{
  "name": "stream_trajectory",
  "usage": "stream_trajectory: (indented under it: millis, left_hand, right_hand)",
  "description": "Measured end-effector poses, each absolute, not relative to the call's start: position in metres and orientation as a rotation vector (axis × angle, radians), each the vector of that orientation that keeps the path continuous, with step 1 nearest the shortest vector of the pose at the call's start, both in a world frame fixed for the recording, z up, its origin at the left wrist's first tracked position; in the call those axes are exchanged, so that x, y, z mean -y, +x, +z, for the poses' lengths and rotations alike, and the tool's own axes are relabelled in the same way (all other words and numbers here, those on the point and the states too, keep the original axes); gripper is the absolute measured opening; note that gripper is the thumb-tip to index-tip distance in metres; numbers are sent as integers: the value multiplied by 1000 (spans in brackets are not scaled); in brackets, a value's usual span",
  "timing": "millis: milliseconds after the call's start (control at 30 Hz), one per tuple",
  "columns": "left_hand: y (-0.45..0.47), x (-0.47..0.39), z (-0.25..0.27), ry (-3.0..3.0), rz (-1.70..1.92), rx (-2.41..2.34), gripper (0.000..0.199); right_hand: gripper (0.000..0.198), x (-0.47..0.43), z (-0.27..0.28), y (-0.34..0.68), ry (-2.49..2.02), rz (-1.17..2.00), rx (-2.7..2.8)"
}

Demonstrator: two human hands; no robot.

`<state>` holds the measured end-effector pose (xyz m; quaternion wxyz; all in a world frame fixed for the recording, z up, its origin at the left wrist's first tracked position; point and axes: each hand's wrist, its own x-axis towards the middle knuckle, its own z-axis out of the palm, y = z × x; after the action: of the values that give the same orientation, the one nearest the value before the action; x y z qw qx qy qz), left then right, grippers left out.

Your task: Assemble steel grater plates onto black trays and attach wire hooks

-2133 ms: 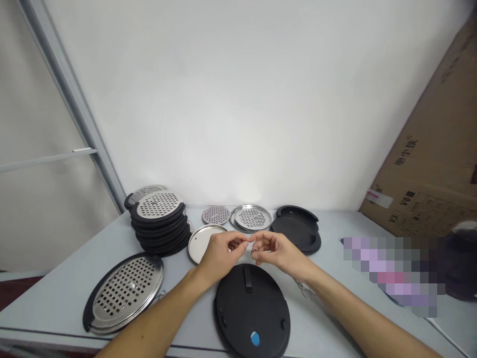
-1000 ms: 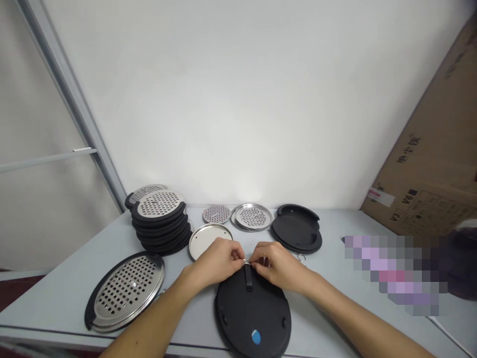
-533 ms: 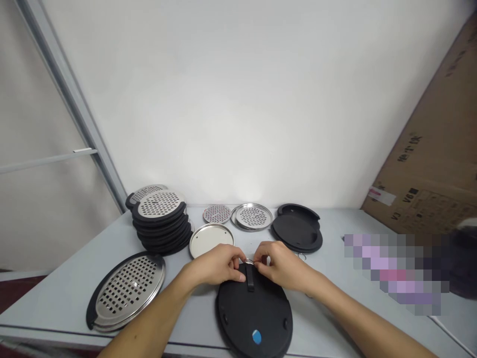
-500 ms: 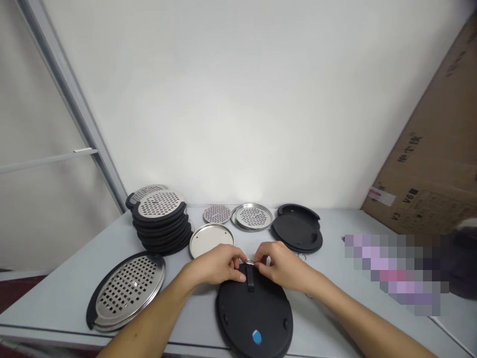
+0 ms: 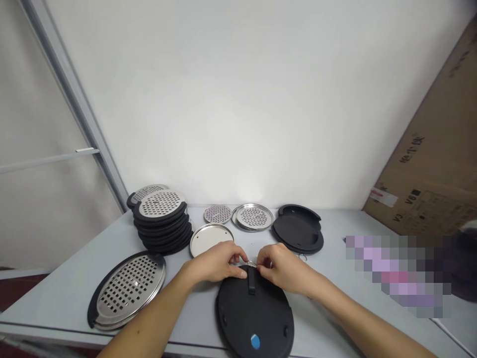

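Note:
In the head view, a round black disc (image 5: 255, 318) with a blue oval sticker lies at the front of the table, a short black strap (image 5: 251, 281) at its far edge. A thin metal ring (image 5: 252, 263) is by the strap's end, partly hidden by fingers. My left hand (image 5: 220, 261) is closed at the ring's left side, its index fingertip touching the metal and its thumb over the disc's edge. From the right, my right hand (image 5: 280, 267) pinches the ring between thumb and curled fingers. More metal rings (image 5: 302, 257) lie beyond my right wrist.
A stack of black-rimmed perforated plates (image 5: 160, 223) stands back left; another perforated plate (image 5: 126, 288) lies in front. A shallow metal pan (image 5: 211, 238), perforated discs (image 5: 255, 217) and black trays (image 5: 298, 231) line the back. A cardboard box (image 5: 428, 174) is at right.
My left index finger and thumb have spread slightly, and more of the thin ring shows between the hands. The disc stays in place; the view has shifted slightly.

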<state>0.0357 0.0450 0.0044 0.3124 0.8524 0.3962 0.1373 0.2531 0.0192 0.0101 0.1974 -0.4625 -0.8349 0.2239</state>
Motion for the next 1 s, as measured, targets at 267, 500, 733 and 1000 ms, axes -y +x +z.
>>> stream_trajectory:
  millis: [267, 500, 733, 1000]
  left_hand:
    - [40, -39, 10, 2232, 451, -1028, 33]
    - [47, -30, 12, 2101, 537, -1078, 18]
    - [49, -26, 9, 2007, 496, -1150, 22]
    - [52, -20, 10, 2162, 519, -1253, 17]
  right_hand:
    - [22, -17, 12, 251, -1256, 595, 2335]
    - [21, -16, 12, 249, -1255, 549, 2344]
    - [23, -15, 11, 250, -1261, 533, 2351]
    - [29, -14, 10, 250, -1235, 467, 2379]
